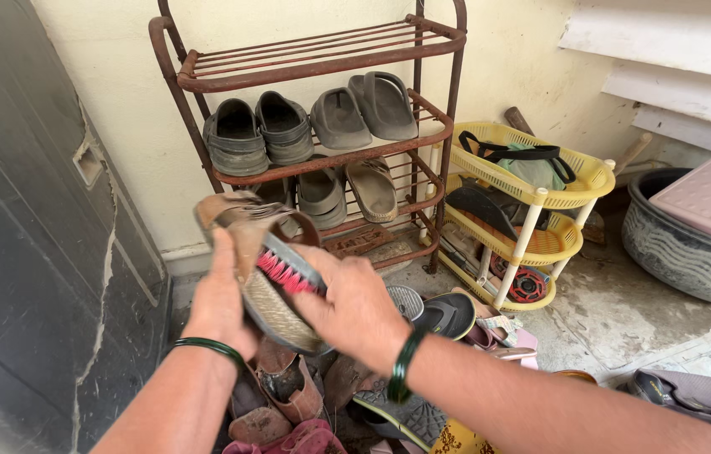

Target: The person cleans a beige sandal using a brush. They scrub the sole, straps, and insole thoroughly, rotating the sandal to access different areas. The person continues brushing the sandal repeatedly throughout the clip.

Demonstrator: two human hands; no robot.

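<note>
While a sandal (246, 252) is gripped in the left hand (221, 307), a brush (292, 271) is held closed in the right hand (351, 307) above the shoe pile (305, 403).

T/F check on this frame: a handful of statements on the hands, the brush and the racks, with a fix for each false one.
1. The left hand holds a tan sandal up by its sole. True.
2. The right hand presses a brush with blue bristles to the sandal. False: the bristles are pink.
3. The top shelf of the rusty metal shoe rack is full of shoes. False: it is bare; the dark clogs sit on the shelf below.
4. A yellow plastic rack stands right of the metal rack. True.
5. Both wrists wear dark green bangles. True.
6. The floor under the hands is bare. False: a pile of footwear lies there.
</note>
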